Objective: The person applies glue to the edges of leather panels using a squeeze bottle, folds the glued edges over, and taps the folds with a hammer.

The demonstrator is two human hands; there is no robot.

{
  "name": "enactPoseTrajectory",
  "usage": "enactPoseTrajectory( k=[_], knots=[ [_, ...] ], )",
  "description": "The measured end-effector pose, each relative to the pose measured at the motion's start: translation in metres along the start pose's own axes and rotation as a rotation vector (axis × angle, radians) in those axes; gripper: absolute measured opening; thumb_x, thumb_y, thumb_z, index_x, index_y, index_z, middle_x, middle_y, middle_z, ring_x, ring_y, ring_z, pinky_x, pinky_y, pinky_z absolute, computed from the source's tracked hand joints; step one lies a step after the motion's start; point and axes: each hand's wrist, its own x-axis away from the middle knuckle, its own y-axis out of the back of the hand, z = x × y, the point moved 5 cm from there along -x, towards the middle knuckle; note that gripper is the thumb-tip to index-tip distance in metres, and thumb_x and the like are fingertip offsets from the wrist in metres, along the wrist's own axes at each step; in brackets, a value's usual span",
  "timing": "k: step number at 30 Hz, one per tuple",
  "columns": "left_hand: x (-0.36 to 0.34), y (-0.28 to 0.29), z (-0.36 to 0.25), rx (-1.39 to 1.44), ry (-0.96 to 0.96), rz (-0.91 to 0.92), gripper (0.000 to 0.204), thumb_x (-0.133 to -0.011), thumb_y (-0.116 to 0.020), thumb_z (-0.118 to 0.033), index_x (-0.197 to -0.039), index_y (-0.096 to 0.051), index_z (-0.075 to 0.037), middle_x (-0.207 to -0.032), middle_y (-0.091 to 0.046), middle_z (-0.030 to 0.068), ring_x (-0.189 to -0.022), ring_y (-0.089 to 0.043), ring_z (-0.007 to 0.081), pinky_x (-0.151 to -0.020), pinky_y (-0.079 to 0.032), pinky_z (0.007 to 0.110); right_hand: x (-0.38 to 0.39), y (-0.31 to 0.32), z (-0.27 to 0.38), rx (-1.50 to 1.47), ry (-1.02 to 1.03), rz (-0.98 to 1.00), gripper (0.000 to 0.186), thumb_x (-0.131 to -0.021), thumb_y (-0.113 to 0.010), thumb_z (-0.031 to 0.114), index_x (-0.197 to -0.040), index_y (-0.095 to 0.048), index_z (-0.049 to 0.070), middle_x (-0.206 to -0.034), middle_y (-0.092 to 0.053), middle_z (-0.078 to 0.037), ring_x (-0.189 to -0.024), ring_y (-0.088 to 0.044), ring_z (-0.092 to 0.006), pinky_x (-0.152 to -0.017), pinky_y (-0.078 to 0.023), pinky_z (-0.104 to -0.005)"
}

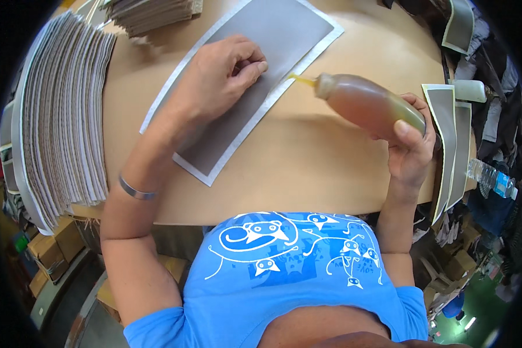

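Observation:
A long grey panel with a white border (284, 40) lies slanted on the table in front of me. My left hand (220, 75) is over its middle, fingers curled in and thumb pressed against them; whatever they may hold is hidden. In my right hand (412, 148) is a translucent squeeze bottle (368, 104) with reddish-brown and yellowish contents. I grip it around its base end and hold it tilted above the table. Its thin yellow nozzle (301, 80) points left, close to the panel's right edge and beside my left hand.
A tall stack of white-edged sheets (64, 110) fills the table's left side, with another stack (151, 14) behind it. Grey bordered strips (446, 139) overlap at the right edge of the tabletop (284, 168). Beyond that edge are a white bottle (470, 91) and a clear plastic bottle (493, 178).

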Motion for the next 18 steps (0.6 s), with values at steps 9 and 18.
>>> enactPoseTrajectory(
  k=[9,18],
  knots=[
    [0.018,-0.035,-0.021,-0.767,-0.319,0.129,0.079,-0.082,-0.03,-0.065,-0.137,-0.028,-0.008,-0.144,-0.024,0.0073,-0.134,-0.02,0.0262,-0.108,-0.012,0.047,-0.005,0.028,-0.038,-0.836,-0.316,-0.081,0.045,-0.073,-0.06,0.014,-0.108,-0.047,-0.011,-0.092,-0.059,-0.024,-0.071,-0.061,-0.039,-0.053,-0.059,-0.034],
    [-0.026,-0.058,-0.029,-0.753,-0.338,0.053,0.081,-0.08,-0.034,-0.066,-0.14,-0.022,-0.012,-0.146,-0.019,0.0083,-0.135,-0.014,0.0268,-0.107,-0.005,0.053,-0.005,0.032,-0.04,-1.0,-0.3,-0.045,0.042,-0.076,-0.059,0.017,-0.106,-0.05,-0.012,-0.092,-0.058,-0.025,-0.073,-0.061,-0.0398,-0.053,-0.059,-0.0335]
  ],
)
